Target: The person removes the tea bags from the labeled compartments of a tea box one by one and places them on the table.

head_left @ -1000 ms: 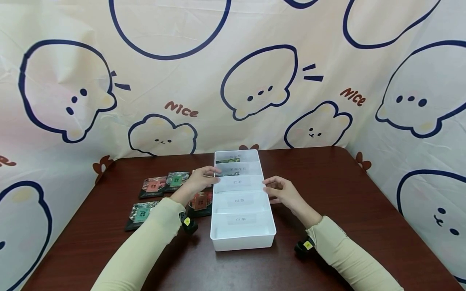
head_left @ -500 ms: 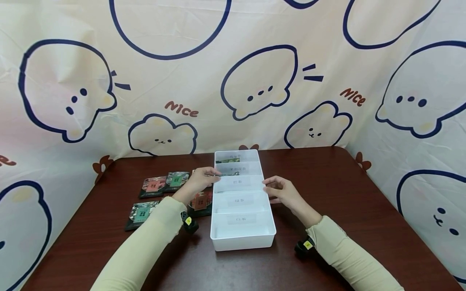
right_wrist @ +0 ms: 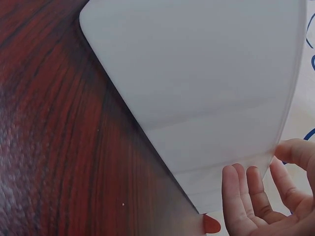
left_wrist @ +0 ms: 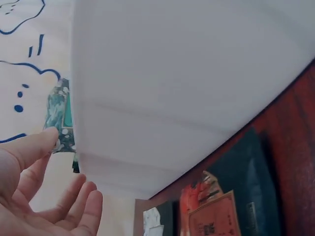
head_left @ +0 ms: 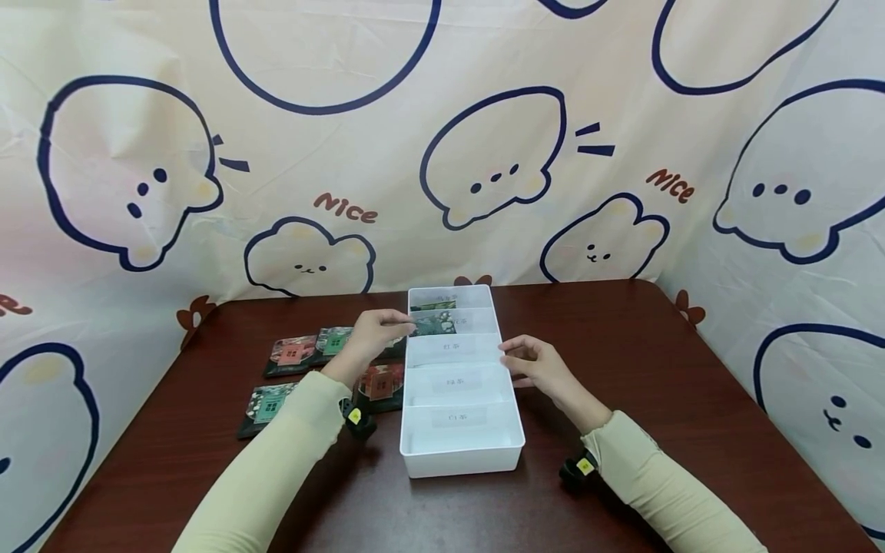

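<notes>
In the head view, a long white divided box (head_left: 462, 463) stands on the table, its compartments bearing printed tea labels. My left hand (head_left: 373, 336) is at its left rim, by the second compartment from the back. Thumb and forefinger pinch the edge of a green patterned tea sachet (head_left: 435, 324), which stands partly above that compartment; the left wrist view shows the sachet (left_wrist: 60, 115) over the rim. The other left fingers are loosely bent. My right hand (head_left: 542, 369) touches the box's right side, fingers (right_wrist: 230, 191) relaxed against the outer wall. Another sachet (head_left: 432, 305) lies in the rearmost compartment.
Left of the box lie several dark tea sachets: a red one (head_left: 293, 353), a green one (head_left: 335, 340), a green one (head_left: 268, 405) nearer the front, and a red-brown one (head_left: 381, 382) beside the box. A printed cloth (head_left: 387, 153) hangs behind the brown table (head_left: 608, 322).
My left hand has risen slightly, and the green sachet stands higher in its compartment, showing more of its face. My right hand and the box have stayed in place.
</notes>
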The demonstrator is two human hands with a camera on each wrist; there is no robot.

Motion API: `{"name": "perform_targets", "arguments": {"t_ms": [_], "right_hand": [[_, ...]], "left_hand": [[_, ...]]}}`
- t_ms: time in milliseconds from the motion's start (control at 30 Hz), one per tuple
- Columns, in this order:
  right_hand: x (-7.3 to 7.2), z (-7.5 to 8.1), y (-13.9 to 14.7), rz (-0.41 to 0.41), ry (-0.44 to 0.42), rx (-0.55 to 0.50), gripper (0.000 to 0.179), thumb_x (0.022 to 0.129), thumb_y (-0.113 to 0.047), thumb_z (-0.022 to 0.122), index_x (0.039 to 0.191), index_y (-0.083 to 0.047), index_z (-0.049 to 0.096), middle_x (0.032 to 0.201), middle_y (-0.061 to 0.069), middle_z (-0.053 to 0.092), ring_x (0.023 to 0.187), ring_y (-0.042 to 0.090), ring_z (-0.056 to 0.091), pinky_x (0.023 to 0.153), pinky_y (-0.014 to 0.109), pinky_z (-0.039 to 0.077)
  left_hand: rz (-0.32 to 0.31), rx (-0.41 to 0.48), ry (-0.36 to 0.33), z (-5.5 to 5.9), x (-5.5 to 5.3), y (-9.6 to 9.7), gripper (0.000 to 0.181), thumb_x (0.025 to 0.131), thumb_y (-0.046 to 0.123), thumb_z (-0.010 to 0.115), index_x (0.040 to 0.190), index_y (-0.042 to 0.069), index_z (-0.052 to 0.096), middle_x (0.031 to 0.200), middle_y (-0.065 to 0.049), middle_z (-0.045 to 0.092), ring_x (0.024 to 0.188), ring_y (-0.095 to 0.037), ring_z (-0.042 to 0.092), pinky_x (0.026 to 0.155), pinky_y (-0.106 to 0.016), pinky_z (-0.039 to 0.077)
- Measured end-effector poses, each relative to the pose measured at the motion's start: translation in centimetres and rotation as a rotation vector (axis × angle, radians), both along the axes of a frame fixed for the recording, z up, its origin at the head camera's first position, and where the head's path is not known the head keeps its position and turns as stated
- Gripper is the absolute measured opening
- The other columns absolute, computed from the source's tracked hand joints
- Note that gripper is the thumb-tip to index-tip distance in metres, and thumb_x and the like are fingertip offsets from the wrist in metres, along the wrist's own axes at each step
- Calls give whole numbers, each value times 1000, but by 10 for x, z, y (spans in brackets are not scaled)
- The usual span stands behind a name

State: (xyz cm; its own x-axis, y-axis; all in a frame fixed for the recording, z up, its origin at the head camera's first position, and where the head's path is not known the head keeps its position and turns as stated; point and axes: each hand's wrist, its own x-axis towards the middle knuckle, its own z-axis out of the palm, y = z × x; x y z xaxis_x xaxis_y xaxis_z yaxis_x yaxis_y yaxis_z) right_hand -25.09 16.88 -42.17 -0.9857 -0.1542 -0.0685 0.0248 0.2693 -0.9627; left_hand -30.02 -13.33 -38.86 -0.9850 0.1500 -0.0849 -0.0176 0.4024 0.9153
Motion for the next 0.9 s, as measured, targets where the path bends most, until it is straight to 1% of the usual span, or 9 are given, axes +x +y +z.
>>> {"name": "perform_targets", "arguments": {"t_ms": [133,233,333,400,467,567,667,767,900], "right_hand": [[0,1,0,-8,2,1,28,91,-14,67,117,-4,62,104,13,61,84,17,65,73,39,59],[1,1,0,-5,4,2,29,92,-15,66,118,-4,62,104,13,61,84,17,65,73,39,59],[1,0,0,-1,4,2,29,92,-15,66,118,-4,61,104,13,61,84,17,65,73,38,59],[1,0,0,2,3,0,29,92,-14,66,118,-4,61,105,13,61,85,16,65,73,38,59],[1,0,0,3,2,0,29,92,-14,66,118,-4,61,105,13,61,85,16,65,73,38,59],[1,0,0,4,3,1,29,92,-14,66,118,-4,61,105,13,61,85,16,65,73,38,59],[1,0,1,2,6,4,29,92,-14,65,118,-3,61,105,13,61,85,17,65,73,38,59],[1,0,0,-1,6,7,28,92,-14,65,118,-4,61,105,13,61,85,17,65,73,39,59],[1,0,0,-5,4,9,28,92,-14,66,118,-4,61,104,13,61,85,16,65,73,38,59]], "left_hand": [[13,41,45,6,1,-4,29,94,25,65,117,8,68,126,-12,63,119,-29,55,103,-52,42],[37,102,86,11,1,-7,29,95,24,63,118,6,66,126,-13,63,117,-28,59,103,-49,44],[65,191,128,17,1,-8,30,95,22,64,118,4,64,123,-16,64,106,-25,66,96,-41,51],[85,250,151,22,1,-9,29,94,20,65,117,4,64,117,-15,67,96,-21,70,88,-36,55],[89,300,172,26,3,-10,29,93,19,66,118,3,63,110,-11,70,88,-15,71,82,-32,57],[75,354,190,31,6,-14,30,93,16,65,121,5,61,97,-1,72,81,-10,70,75,-29,58],[51,366,203,35,11,-18,33,93,15,66,125,9,59,88,5,70,78,-9,69,73,-29,58],[27,352,206,38,17,-23,38,92,15,66,128,8,58,85,5,68,79,-9,67,72,-29,59],[12,315,183,40,27,-31,38,92,16,67,127,6,59,85,4,68,82,-10,66,73,-30,58]]}}
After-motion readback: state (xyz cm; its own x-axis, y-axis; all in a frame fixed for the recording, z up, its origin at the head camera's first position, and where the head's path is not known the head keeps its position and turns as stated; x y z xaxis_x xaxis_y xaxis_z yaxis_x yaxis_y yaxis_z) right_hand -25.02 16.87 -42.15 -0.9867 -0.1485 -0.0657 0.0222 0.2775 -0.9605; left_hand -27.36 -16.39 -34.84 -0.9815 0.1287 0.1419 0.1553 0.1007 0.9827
